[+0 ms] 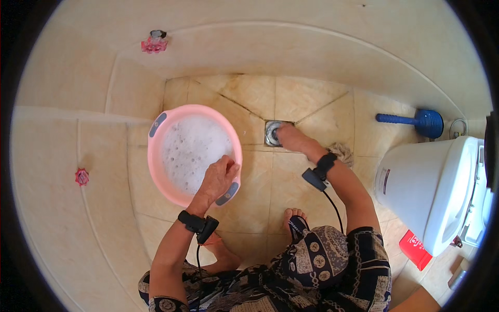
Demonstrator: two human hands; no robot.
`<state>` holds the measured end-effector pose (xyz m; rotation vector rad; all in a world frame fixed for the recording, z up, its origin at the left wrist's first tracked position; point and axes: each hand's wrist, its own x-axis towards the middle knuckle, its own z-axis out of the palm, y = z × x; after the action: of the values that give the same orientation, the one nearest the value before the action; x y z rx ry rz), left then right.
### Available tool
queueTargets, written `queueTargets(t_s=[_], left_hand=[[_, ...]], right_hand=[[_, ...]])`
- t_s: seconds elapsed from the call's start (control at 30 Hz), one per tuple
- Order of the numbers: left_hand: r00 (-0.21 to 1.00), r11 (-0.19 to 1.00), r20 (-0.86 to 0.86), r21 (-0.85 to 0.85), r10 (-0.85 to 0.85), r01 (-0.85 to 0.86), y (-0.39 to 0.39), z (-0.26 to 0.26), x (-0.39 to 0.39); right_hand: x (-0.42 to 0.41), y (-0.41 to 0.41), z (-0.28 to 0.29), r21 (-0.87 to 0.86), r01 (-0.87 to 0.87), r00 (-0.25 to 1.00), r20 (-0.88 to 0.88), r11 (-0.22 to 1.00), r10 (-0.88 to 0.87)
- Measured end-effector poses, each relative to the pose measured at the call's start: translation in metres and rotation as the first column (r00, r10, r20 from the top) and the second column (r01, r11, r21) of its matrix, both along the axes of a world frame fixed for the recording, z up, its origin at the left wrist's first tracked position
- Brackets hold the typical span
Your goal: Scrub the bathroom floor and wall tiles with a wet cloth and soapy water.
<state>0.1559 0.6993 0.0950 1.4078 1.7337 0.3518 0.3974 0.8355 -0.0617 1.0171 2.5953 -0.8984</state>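
Note:
A round pink plastic basin (154, 167) with grey grip pads holds foamy white suds (195, 148) on the tiled floor. Over its right rim, near the lower grey pad, rests my left hand (219, 177), its fingers bent; whether they grip the rim cannot be told. My right hand (292, 137) reaches down to the square metal floor drain (271, 134), its fingertips at or in the round opening. Those fingertips are partly hidden, so whether they hold anything does not show. Just right of that wrist, a crumpled greyish cloth or mesh (342, 154) lies on the floor.
A white toilet (417, 175) stands at the right, with a blue plunger (428, 123) behind it. On the floor lies a red packet (415, 249). Red valve handles (154, 45) stick out from the walls, one at the left (82, 177). Cables trail from both wrist straps.

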Motion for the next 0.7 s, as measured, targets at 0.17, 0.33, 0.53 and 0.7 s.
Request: queueTargets(t_s=[0.17,0.33,0.53,0.7], left_hand=[[0.995,0.997,0.075,0.046,0.059,-0.063,-0.005,-0.001,-0.009],[0.998,0.998,0.030,0.024,0.053,-0.053,-0.001,-0.003,-0.002],[0.996,0.997,0.051,0.025,0.068,-0.069,-0.002,-0.002,-0.002],[0.996,0.997,0.048,0.002,0.076,-0.076,-0.006,0.000,-0.009]], right_hand=[[0.021,0.017,0.042,-0.005,0.258,0.939,-0.234,0.966,-0.252],[-0.004,-0.018,0.041,0.122,0.310,0.950,-0.005,0.943,-0.312],[-0.030,-0.019,0.034,0.140,0.281,0.932,0.195,0.950,-0.305],[-0.031,-0.028,0.035,0.322,0.191,0.962,0.127,0.927,-0.242]])
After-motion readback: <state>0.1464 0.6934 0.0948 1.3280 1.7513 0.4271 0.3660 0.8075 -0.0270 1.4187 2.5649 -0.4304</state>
